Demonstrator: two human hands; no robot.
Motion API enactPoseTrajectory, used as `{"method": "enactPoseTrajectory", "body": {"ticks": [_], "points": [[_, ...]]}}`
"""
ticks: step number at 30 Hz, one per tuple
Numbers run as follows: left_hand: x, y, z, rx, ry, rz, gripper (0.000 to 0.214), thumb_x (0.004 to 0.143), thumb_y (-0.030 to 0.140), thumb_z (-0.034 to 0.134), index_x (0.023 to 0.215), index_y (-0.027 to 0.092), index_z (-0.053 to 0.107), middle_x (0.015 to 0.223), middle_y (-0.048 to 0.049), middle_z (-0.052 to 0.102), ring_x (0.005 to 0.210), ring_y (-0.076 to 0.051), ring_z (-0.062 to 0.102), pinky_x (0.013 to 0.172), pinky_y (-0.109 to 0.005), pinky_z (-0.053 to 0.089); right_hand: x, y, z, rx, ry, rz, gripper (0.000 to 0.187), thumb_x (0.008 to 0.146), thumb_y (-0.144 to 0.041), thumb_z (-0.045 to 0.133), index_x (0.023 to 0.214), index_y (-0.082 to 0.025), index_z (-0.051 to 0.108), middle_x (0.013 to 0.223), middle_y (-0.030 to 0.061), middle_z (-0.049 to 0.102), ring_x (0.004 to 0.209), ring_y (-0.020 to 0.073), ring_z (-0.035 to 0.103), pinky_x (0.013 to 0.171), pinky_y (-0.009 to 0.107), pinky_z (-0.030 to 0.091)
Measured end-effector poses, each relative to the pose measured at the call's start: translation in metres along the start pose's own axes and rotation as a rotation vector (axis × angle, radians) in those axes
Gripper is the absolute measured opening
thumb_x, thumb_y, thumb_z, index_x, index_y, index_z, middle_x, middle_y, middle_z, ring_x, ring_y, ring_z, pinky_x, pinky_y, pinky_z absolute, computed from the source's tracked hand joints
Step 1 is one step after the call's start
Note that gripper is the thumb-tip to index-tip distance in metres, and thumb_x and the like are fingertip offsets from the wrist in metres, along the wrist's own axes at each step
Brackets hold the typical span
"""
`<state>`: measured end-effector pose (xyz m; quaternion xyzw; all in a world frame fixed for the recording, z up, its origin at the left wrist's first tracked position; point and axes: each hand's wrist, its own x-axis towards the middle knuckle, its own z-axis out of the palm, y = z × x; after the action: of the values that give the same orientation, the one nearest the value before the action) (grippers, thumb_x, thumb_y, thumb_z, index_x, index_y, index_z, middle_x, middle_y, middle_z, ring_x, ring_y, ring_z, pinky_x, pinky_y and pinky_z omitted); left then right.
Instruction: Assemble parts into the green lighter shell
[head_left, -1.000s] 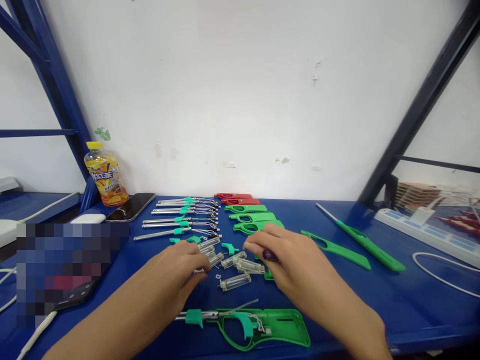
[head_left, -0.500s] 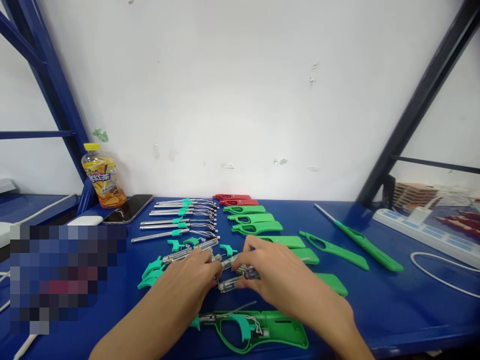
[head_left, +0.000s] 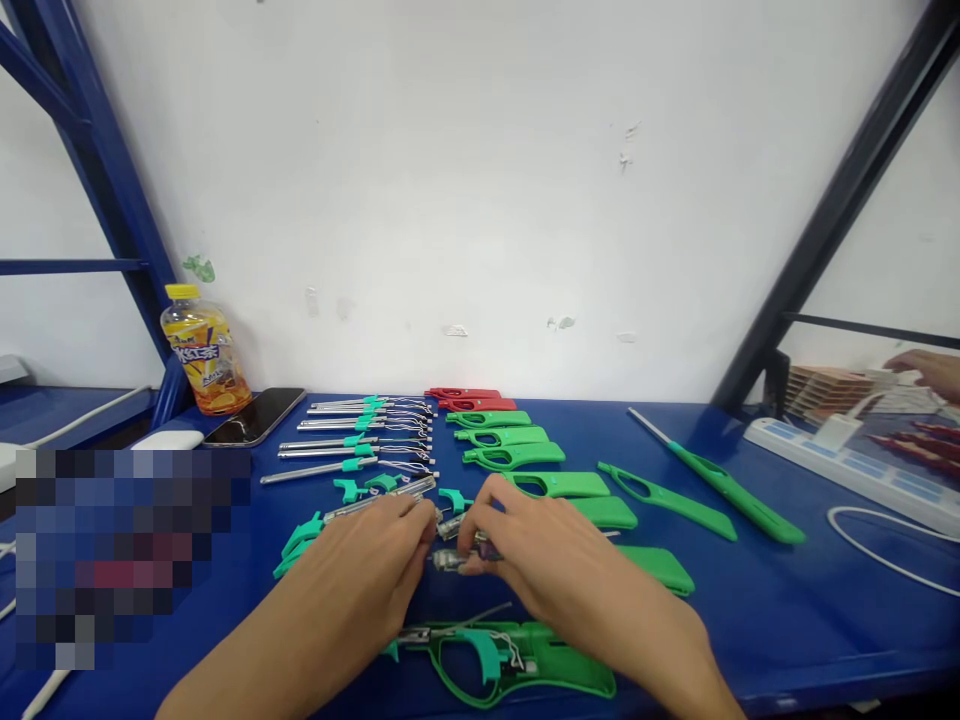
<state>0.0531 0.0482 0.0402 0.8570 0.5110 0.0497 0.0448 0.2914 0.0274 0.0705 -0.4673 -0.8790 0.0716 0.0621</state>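
Note:
My left hand (head_left: 394, 550) is closed in a pinch low over the clear plastic fuel tanks (head_left: 412, 487); what its fingertips hold is hidden. Close beside it, my right hand (head_left: 517, 530) grips a clear fuel tank (head_left: 448, 560) between thumb and fingers, its end pointing left. Another transparent tank (head_left: 450, 526) lies just behind. Below both hands, a green lighter half-shell (head_left: 574, 660) lies face up, with a teal trigger (head_left: 489, 655), white wires and a metal tube in it. Loose teal triggers (head_left: 300, 540) are on the table left of my left hand.
Metal lighter tubes with wires (head_left: 330, 452) lie in rows at the back. Green shells (head_left: 517, 455) and red shells (head_left: 469, 393) are stacked beside them. An assembled lighter (head_left: 739, 492) and power strip (head_left: 862, 475) lie right; a phone (head_left: 259, 415) and drink bottle (head_left: 206, 355) stand left. A person's hand (head_left: 930, 372) shows far right.
My left hand has drawn slightly left. The tank in my right hand has shifted a little left and up. Another person's hand has appeared at the far right.

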Motion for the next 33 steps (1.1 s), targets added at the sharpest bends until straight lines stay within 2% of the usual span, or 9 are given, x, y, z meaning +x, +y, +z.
{"method": "enactPoseTrajectory", "body": {"ticks": [2,5,9,14,17,21,25,29,33], "points": [[0.001,-0.008,0.001,-0.057,0.073,0.022,0.033,0.114,0.018,0.042,0.107,0.025,0.073,0.110,-0.0095,0.085,0.100,-0.035,0.085,0.084,-0.045,0.061,0.000,0.003,-0.002,0.063,0.056,0.000,0.023,0.118,-0.010,0.070,0.130,-0.029,0.074,0.129,-0.0006,0.083,0.106,0.0258,0.083,0.084,0.040,0.053],[0.003,-0.018,-0.002,-0.158,0.196,0.073,0.033,0.110,0.025,0.045,0.101,0.026,0.077,0.100,-0.0055,0.086,0.090,-0.030,0.084,0.077,-0.039,0.057,0.003,0.006,-0.002,0.137,0.147,0.011,0.018,0.121,-0.016,0.070,0.132,-0.030,0.074,0.114,-0.0043,0.088,0.106,0.0246,0.085,0.085,0.037,0.054],[0.003,-0.022,-0.013,-0.301,0.408,0.106,0.034,0.108,0.035,0.052,0.105,0.030,0.085,0.099,-0.0020,0.090,0.084,-0.023,0.083,0.074,-0.032,0.056,0.009,0.008,0.000,0.188,0.284,0.017,0.032,0.115,-0.025,0.083,0.146,-0.033,0.074,0.123,-0.0023,0.087,0.112,0.0282,0.084,0.088,0.040,0.054],[0.001,-0.015,-0.023,-0.452,0.590,0.079,0.026,0.103,0.040,0.065,0.095,0.031,0.088,0.089,0.0019,0.090,0.060,-0.016,0.068,0.057,-0.028,0.047,0.011,0.009,0.002,0.216,0.387,-0.008,0.013,0.112,-0.025,0.085,0.123,-0.033,0.084,0.120,-0.0010,0.083,0.100,0.0276,0.081,0.080,0.039,0.050],[0.001,-0.008,-0.026,-0.542,0.605,0.058,0.025,0.101,0.040,0.068,0.094,0.033,0.090,0.087,0.0029,0.090,0.064,-0.017,0.075,0.057,-0.025,0.052,0.011,0.008,0.002,0.236,0.429,-0.007,0.012,0.111,-0.023,0.086,0.120,-0.031,0.084,0.115,-0.0014,0.083,0.095,0.0261,0.080,0.079,0.037,0.049],[-0.002,0.000,-0.030,-0.639,0.567,0.017,0.027,0.100,0.044,0.069,0.095,0.034,0.093,0.087,0.0028,0.091,0.069,-0.019,0.081,0.058,-0.025,0.056,0.011,0.007,0.000,0.272,0.458,-0.007,0.009,0.111,-0.023,0.086,0.116,-0.029,0.082,0.112,-0.0035,0.086,0.100,0.0254,0.083,0.080,0.036,0.050],[-0.006,0.005,-0.033,-0.724,0.515,-0.057,0.029,0.099,0.051,0.072,0.094,0.030,0.092,0.078,-0.0006,0.087,0.059,-0.019,0.072,0.054,-0.027,0.053,0.011,0.005,-0.003,0.289,0.448,-0.003,0.008,0.113,-0.022,0.083,0.114,-0.029,0.081,0.112,-0.0052,0.090,0.102,0.0240,0.085,0.082,0.035,0.051],[-0.005,0.008,-0.036,-0.817,0.477,-0.090,0.035,0.096,0.058,0.075,0.088,0.026,0.087,0.058,0.0019,0.066,0.050,-0.016,0.054,0.046,-0.025,0.040,0.011,0.004,-0.005,0.277,0.424,-0.002,0.009,0.113,-0.021,0.083,0.114,-0.030,0.083,0.108,-0.0058,0.092,0.096,0.0218,0.085,0.080,0.033,0.051],[-0.005,0.010,-0.036,-0.931,0.414,-0.080,0.033,0.097,0.059,0.080,0.092,0.026,0.082,0.058,0.0050,0.056,0.052,-0.015,0.049,0.047,-0.024,0.036,0.011,0.005,-0.004,0.231,0.411,-0.005,0.012,0.113,-0.019,0.082,0.118,-0.031,0.083,0.109,-0.0042,0.092,0.098,0.0213,0.086,0.080,0.031,0.052]]}}
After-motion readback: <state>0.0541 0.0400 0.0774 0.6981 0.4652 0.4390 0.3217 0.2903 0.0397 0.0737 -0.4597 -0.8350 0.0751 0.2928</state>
